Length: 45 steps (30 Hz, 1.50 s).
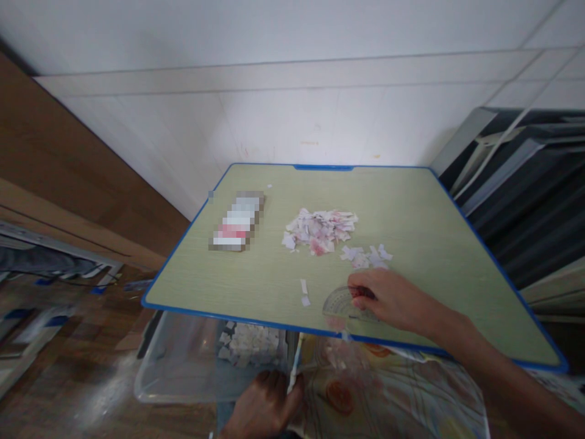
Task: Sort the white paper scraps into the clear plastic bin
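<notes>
My right hand (388, 299) is closed on a clear half-round protractor (337, 301), which lies low against the tabletop near its front edge. Pinkish-white paper scraps (339, 324) at that edge blur downward over a patterned plastic bag (338, 396). Below the tabletop, my left hand (269, 399) is closed on the bag's pale, narrow rim (295, 363). A heap of torn paper scraps (320, 228) rests mid-table, with a smaller group (365, 255) just beyond my right hand. Two loose slips (304, 292) lie left of the protractor.
The folding table (411, 207) has a blue rim and stands against a white wall. A pixelated flat object (237, 222) lies on its left side. Under the front edge is a clear plastic bin (183, 360) beside more paper pieces (251, 344). Dark panels (539, 183) lean at right.
</notes>
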Motion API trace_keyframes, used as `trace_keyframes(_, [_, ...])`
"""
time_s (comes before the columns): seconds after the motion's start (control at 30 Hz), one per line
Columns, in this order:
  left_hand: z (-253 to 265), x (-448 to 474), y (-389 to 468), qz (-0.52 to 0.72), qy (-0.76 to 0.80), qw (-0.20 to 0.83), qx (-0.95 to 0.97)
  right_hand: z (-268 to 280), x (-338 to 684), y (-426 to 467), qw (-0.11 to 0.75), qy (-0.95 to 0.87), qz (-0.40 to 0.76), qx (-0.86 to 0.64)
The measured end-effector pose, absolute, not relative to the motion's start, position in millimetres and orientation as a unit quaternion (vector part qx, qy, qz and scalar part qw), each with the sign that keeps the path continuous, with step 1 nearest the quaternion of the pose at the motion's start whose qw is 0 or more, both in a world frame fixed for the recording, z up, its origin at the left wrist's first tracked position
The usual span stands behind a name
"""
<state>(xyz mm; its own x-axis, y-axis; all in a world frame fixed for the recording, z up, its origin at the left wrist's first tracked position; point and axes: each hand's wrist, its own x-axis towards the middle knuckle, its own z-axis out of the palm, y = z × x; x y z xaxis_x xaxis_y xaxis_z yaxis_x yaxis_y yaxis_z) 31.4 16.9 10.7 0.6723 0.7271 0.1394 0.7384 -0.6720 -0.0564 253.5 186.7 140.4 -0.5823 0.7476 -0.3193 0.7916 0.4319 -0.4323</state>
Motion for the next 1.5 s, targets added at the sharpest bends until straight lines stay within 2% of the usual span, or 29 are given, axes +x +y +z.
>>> trace_keyframes(0.63, [11.8,32.6,16.8,-0.048,-0.402,0.061,-0.912,142.4,253.5,167.5,0.063,0.837,-0.28,0.466])
trace_keyframes(1.03, [7.1,31.8,16.4,-0.043,-0.402,0.052,-0.913,140.0,264.2,135.9,0.02,0.879,-0.215,0.426])
trace_keyframes(1.27, [8.5,32.4,16.9,-0.048,-0.404,0.061,-0.911,139.4,288.2,135.6,-0.028,0.865,-0.22,0.45])
trace_keyframes(1.4, [7.8,32.7,17.4,-0.062,-0.406,0.059,-0.91,139.9,320.2,169.0,-0.072,0.834,-0.169,0.521])
trace_keyframes(1.5, [8.7,32.6,17.7,-0.073,-0.403,0.07,-0.91,143.6,339.6,198.5,-0.07,0.818,-0.099,0.562])
